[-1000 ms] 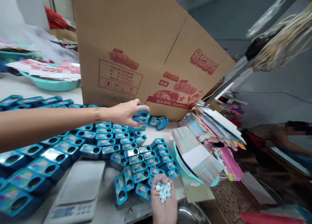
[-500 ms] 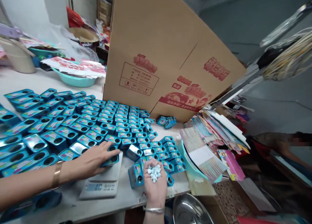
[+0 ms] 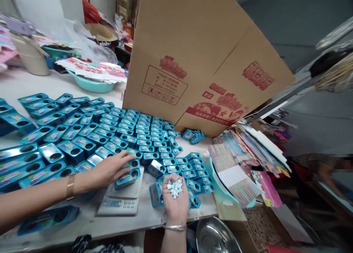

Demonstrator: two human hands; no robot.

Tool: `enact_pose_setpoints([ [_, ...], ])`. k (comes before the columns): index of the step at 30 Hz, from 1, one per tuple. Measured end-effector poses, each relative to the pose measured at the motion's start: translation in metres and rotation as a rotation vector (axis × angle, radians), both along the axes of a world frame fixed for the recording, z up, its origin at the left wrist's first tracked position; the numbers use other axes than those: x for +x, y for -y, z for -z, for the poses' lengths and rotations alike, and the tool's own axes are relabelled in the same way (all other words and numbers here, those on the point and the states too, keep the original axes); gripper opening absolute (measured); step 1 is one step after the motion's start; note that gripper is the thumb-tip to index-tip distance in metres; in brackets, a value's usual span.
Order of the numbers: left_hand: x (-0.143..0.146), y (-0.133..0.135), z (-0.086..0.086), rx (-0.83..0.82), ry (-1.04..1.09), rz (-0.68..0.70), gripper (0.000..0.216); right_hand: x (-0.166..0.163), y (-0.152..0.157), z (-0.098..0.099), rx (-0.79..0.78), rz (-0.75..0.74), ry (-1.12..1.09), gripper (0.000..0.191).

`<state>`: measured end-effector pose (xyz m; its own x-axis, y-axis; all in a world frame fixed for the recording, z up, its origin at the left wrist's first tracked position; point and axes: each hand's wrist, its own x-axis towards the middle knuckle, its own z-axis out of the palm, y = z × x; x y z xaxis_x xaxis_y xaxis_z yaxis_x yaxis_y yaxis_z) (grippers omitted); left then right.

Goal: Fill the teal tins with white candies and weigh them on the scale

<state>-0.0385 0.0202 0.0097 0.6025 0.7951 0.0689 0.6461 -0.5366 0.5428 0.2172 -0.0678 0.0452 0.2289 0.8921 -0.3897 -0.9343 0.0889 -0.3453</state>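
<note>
My left hand grips a blue tin and sets it on the platform of a small white scale. A gold bracelet sits on that wrist. Palm up near the table's front edge, my right hand cups several small white candies. Rows of open blue tins with round holes cover the white table to the left and behind both hands. A few more tins stand just beside my right hand.
A big cardboard box with red print leans at the back. Teal basins hold printed cards; another basin with card stacks sits right. A steel bowl lies below the table edge. Another person crouches at far right.
My left hand came back from the far row with a blue tin and brought it down onto the scale. My right hand has stayed cupped with the candies. The view shifted left.
</note>
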Motion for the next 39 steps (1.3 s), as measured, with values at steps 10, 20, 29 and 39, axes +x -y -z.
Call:
enact_pose_setpoints([
  [10,-0.001,-0.007,-0.002,-0.136,-0.072,0.099,0.044,0.001,0.003,-0.002,-0.039,0.03,-0.138,0.023],
  [20,-0.009,-0.012,-0.006,-0.033,-0.113,0.155,0.046,0.004,0.003,0.004,0.006,0.011,-0.098,0.021],
  [29,0.005,-0.015,-0.009,0.155,-0.208,0.035,0.054,0.003,0.002,-0.003,-0.081,0.067,-0.214,0.026],
  [39,-0.003,-0.012,-0.021,0.209,-0.272,-0.059,0.049,-0.002,0.0,-0.007,-0.112,0.059,-0.201,0.027],
])
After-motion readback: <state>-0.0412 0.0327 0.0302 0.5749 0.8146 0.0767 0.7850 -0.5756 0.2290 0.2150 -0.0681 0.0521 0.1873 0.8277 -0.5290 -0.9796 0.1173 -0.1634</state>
